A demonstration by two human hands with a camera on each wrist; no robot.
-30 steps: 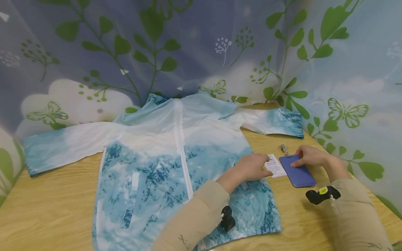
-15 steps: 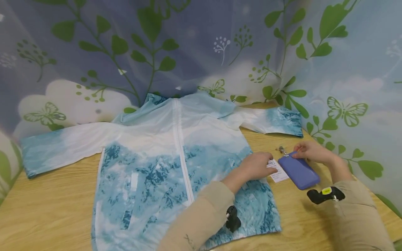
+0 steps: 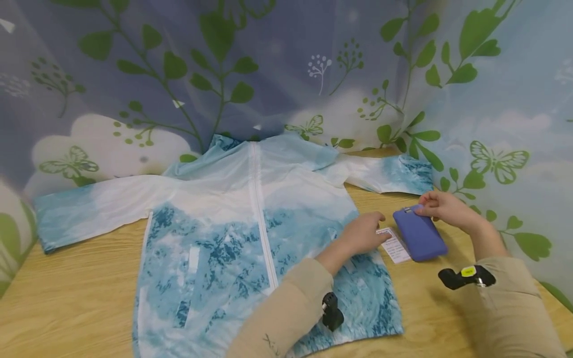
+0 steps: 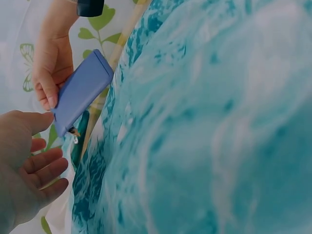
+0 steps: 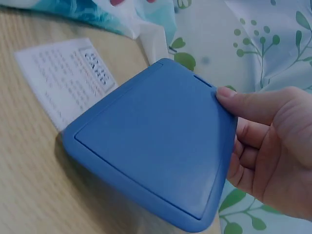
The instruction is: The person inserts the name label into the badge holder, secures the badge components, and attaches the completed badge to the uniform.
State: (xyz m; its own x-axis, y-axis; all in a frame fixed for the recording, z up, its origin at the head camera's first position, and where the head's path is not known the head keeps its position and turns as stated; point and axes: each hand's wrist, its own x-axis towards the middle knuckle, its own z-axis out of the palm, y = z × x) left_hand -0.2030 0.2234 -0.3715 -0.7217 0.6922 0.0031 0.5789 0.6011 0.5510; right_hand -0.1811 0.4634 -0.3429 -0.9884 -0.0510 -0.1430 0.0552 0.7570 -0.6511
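Note:
My right hand (image 3: 447,209) pinches the slotted end of a blue badge holder (image 3: 421,234), thumb on the face and fingers behind. In the right wrist view the holder (image 5: 156,141) is tilted up, a shadow on the wood below it. A small metal clip (image 4: 74,132) hangs by its slotted end in the left wrist view. Beside the holder a white printed card (image 3: 395,248) lies flat on the table. My left hand (image 3: 364,232) hovers at the card's left edge; in the left wrist view this hand (image 4: 29,165) has its fingers spread and loosely bent, holding nothing.
A blue and white zip jacket (image 3: 304,199) is spread over most of the wooden table (image 3: 85,288), its hem under my left forearm. A leaf-patterned curtain (image 3: 277,64) stands along the back and right side.
My right hand has lifted the badge holder off the table and tilted it, and the clip no longer shows in the head view. My left hand has drawn back slightly from the card.

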